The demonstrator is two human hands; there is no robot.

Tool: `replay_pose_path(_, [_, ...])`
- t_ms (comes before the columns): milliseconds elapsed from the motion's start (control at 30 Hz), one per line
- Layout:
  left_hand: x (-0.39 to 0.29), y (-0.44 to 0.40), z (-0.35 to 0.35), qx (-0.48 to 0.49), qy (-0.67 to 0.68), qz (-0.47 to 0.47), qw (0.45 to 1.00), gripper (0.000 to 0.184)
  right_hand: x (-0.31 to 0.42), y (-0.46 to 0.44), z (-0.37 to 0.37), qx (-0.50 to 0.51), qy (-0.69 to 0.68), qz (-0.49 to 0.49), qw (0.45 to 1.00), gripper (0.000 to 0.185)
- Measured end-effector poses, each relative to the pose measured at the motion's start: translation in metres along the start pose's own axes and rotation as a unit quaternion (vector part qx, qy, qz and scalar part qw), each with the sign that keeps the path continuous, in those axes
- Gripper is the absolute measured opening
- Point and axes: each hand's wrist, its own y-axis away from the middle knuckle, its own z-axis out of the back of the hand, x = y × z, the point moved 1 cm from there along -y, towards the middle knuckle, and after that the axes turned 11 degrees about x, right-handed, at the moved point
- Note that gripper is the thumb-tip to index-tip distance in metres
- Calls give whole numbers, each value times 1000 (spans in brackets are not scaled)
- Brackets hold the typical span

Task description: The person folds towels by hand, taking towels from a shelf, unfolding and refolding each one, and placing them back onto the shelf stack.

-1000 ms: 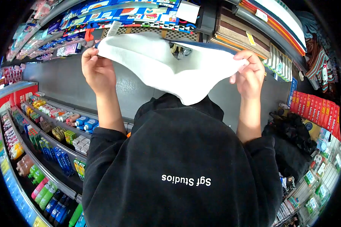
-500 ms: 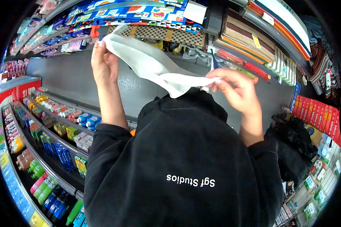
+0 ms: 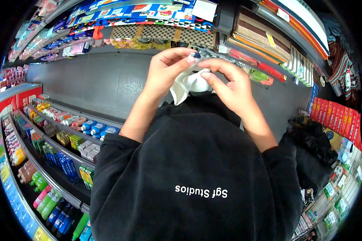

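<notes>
A thin white cloth (image 3: 183, 85) hangs in folds between my two hands, in front of my chest. My left hand (image 3: 169, 66) pinches its upper end between thumb and fingers, where a small dark blue piece (image 3: 194, 55) shows at the fingertips. Close beside it, my right hand (image 3: 229, 80) grips another edge of the cloth between thumb and forefinger. The fingertips of both hands nearly meet. Part of the cloth lies hidden behind the right fingers.
Ahead is a shelf with folded patterned textiles (image 3: 165, 18) and a stack of brown mats (image 3: 261, 34). Shelves of bottles and boxes (image 3: 68, 164) curve along my left. Red boxes (image 3: 336, 120) and hanging packets (image 3: 332, 219) stand to my right. Grey floor (image 3: 88, 86) lies between.
Both hands have come together: the left moved right and slightly down, the right moved left and slightly up. The cloth, stretched wide before, is now gathered and bunched between them.
</notes>
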Motion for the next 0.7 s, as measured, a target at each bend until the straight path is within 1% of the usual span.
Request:
replay_pose_path(33, [-2, 1, -4, 10, 2, 9, 1000, 20, -5, 1, -5, -29, -140, -20, 990, 12])
replay_pose_path(133, [-1, 2, -13, 24, -30, 18, 999, 21, -14, 3, -4, -41, -143, -18, 989, 12])
replay_pose_path(167, [1, 2, -13, 32, -33, 22, 999, 21, -16, 5, -2, -42, -120, -34, 991, 12])
replay_pose_path(267, [5, 4, -17, 41, -50, 9, 998, 21, -15, 7, 0, -62, -126, -54, 989, 14])
replay_pose_path(467, [6, 5, -20, 38, -100, 10, 994, 20, -19, 10, 2, -82, -116, -75, 987, 12])
replay_pose_path(500, [6, 6, -21, 39, -108, 8, 993, 20, -19, 10, 3, -82, -116, -75, 987, 12])
replay_pose_path(567, [6, 6, -21, 39, -106, 6, 994, 20, -21, 8, 4, -83, -87, -40, 992, 10])
replay_pose_path(700, [4, 7, -23, 33, -118, -3, 992, 19, -22, 9, 5, -88, -82, -37, 992, 10])
